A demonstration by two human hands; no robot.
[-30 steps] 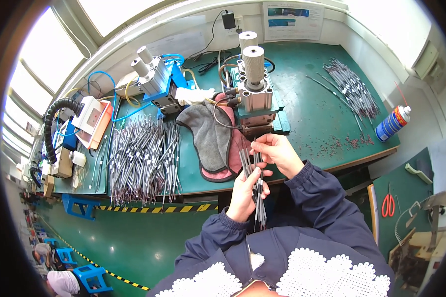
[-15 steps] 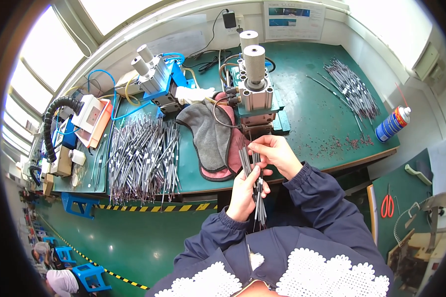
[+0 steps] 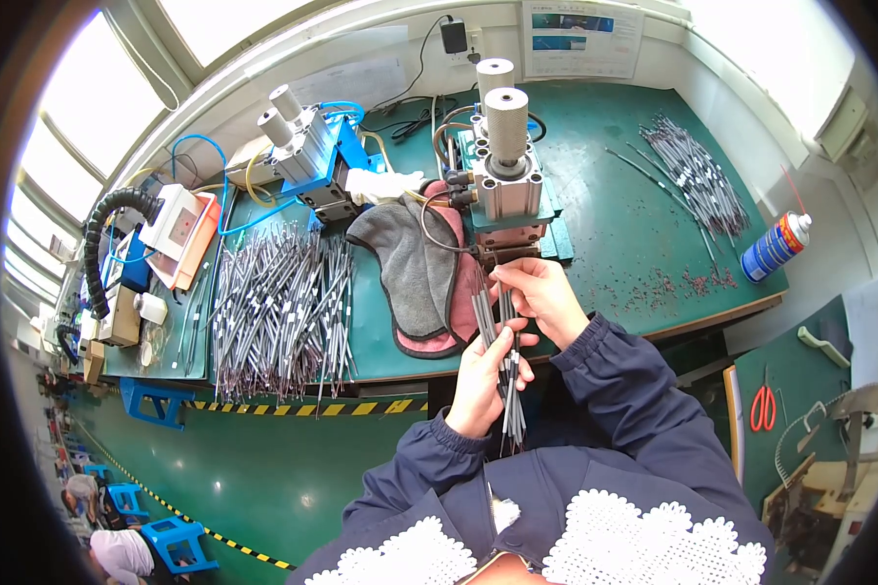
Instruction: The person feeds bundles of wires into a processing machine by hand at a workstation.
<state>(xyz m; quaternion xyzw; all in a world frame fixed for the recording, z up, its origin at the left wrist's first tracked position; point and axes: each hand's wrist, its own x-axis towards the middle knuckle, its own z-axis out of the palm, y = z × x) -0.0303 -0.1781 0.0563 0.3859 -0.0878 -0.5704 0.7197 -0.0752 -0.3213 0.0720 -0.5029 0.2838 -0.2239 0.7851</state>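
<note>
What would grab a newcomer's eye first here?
Probably the big pile of thin dark wires left on the green bench, then the metal machine mid-bench. Just below that, the left hand grips a small bundle while the right hand pinches its upper end.

Factory workshop, bench machines [image 3: 511, 195], hazard-striped tape [image 3: 361, 410]

No wording or number is legible. A white rectangular paper sheet with blue picture panels [image 3: 582, 64], fixed to the pale wall [image 3: 675, 60], carries print too small to read. A blue cylindrical aerosol can with a red band [image 3: 773, 251] bears pale lettering, likewise unreadable. Small white bands mark the left-hand pile of thin dark-grey cables [image 3: 283, 317]; no marking on them can be made out. Yellow-and-black striped warning tape [image 3: 307, 410] lines the green floor [image 3: 263, 468].
</note>
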